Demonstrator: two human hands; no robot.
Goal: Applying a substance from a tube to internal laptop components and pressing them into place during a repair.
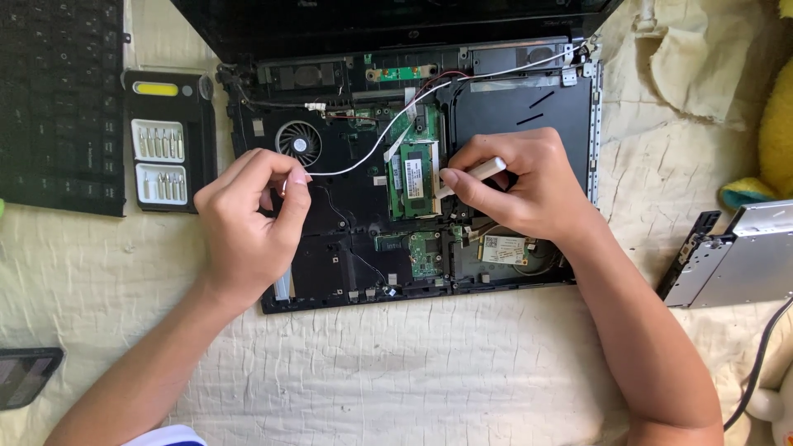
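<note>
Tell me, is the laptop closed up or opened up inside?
Opened up. The laptop has its cover off: fan and green boards show, and the keyboard lies beside it.

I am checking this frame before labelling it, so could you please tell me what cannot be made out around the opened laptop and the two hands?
Head view only:
- Tip of the white tool: hidden under the right hand.
- White wire: its end vanishes inside the left hand grip.
- Bits in the screwdriver kit: too small to tell types.
- Laptop screen: cut off by the top edge.
- Dark phone-like object: cut off at the left edge.
</note>
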